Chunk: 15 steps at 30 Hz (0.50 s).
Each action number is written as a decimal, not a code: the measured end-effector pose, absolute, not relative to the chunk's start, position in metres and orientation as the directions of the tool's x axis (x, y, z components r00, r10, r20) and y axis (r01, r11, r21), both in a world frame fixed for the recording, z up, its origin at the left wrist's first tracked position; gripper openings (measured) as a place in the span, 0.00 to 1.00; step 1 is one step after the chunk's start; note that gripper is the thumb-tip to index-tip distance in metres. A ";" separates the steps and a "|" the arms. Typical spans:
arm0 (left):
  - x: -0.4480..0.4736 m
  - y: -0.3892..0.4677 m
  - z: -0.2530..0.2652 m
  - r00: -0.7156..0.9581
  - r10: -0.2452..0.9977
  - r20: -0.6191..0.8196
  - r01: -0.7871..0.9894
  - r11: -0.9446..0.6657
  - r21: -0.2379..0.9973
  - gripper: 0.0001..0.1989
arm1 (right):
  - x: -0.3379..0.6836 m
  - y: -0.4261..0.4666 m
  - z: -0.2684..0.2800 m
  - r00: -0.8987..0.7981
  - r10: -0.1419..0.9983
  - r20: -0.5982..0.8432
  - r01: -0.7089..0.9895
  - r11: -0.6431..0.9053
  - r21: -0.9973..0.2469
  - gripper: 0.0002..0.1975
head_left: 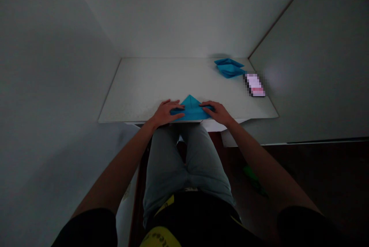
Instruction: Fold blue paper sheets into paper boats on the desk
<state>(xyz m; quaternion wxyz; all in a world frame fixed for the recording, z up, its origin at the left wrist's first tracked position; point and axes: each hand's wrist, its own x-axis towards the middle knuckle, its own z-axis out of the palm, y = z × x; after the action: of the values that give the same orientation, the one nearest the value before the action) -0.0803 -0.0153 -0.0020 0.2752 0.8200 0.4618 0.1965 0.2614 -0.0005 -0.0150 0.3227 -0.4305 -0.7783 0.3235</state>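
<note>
Resting at the front edge of the white tabletop (144,81), directly before you, is the folded blue paper (192,114). Its triangular peak points away from you, with a crease running down the middle; a long band lies along the near side. Your left hand (165,113) lies over the left end of the band, thumb parted from the fingers and blue paper visible between them. Your right hand (219,113) lies over the right end in the same manner, thumb and fingers apart. Neither hand is closed in a grip; both bear on the paper from above.

At the far right of the tabletop, locate two folded blue paper boats: the rear boat (228,61) and the front boat (230,71), which overlaps it in this view. Just beside them is a phone (255,86) with a lit screen (its content is pixelated and cannot be read). Behind the tabletop stands a pale wall (184,16). Below, you wear light blue jeans (165,162). On the dark floor, to your right, is a green object (253,177), too dim to identify.
</note>
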 end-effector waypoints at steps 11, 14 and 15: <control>-0.033 -0.034 0.014 0.250 0.948 0.199 0.854 -0.313 0.416 0.20 | 0.264 0.004 -0.028 -0.422 0.830 0.364 0.495 0.548 -0.674 0.20; 0.006 -0.056 0.016 0.381 0.908 0.172 0.862 -0.417 0.289 0.23 | 0.265 0.006 -0.033 -0.483 0.786 0.386 0.498 0.609 -0.617 0.15; 0.016 -0.061 0.014 0.402 0.902 0.158 0.861 -0.431 0.271 0.24 | 0.265 0.006 -0.034 -0.506 0.773 0.382 0.498 0.624 -0.602 0.15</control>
<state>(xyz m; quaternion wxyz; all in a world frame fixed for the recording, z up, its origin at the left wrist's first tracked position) 0.0159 -0.0609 0.0142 0.0732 0.8340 0.5284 0.1410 0.2649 0.0059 -0.0340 0.3228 -0.3779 -0.8412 0.2130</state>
